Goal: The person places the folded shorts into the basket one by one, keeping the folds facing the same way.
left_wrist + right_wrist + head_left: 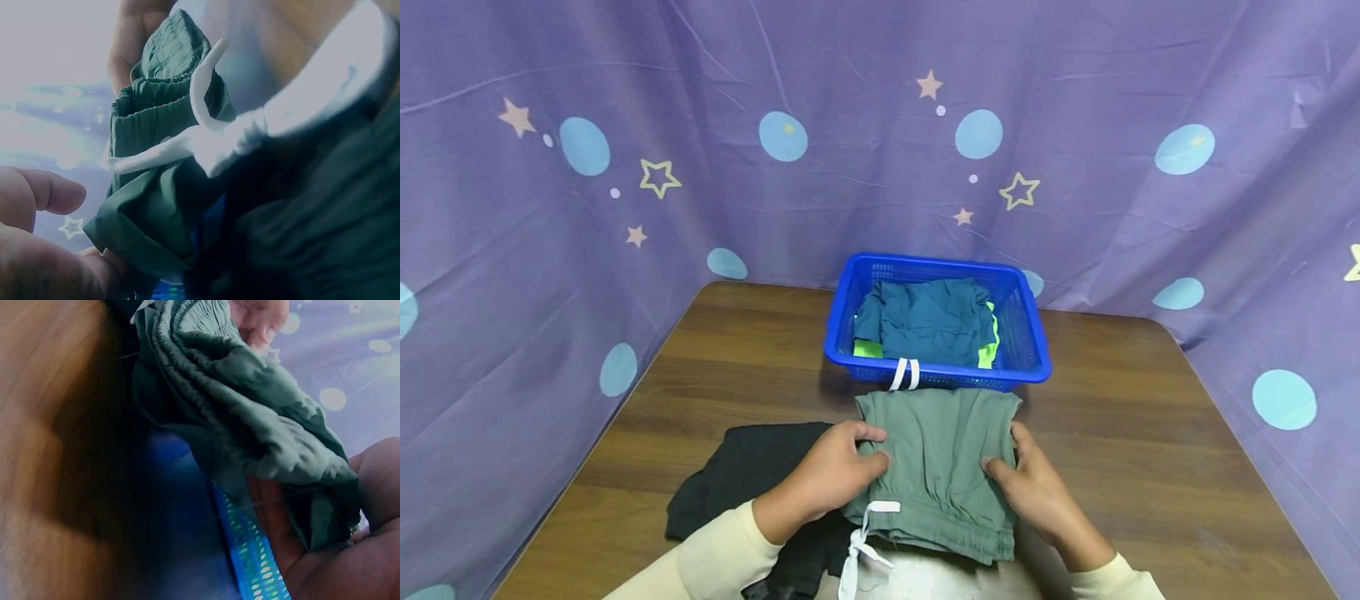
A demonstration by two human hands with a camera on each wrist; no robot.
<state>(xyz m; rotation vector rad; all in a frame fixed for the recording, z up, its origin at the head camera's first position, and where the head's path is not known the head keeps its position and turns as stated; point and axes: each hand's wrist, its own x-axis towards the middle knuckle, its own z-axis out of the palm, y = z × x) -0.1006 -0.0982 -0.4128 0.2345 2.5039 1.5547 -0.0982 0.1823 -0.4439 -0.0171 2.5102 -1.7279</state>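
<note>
Folded green shorts (940, 458) with an elastic waistband and a white drawstring (857, 546) are held up in front of the basket, waistband toward me. My left hand (831, 471) grips their left side, thumb on top. At the right side my right hand (1037, 492) pinches the folded layers, thumb above and fingers beneath. In the right wrist view the gathered waistband (212, 412) shows several layers. The knotted drawstring (219, 140) hangs close to the left wrist camera.
Behind the shorts stands a blue plastic basket (1037, 358) with folded teal clothing (932, 321) over a bright lime-green piece (868, 348). A black garment (737, 475) lies on the wooden table (1150, 442), partly under my left arm. A purple patterned curtain (865, 200) surrounds the table.
</note>
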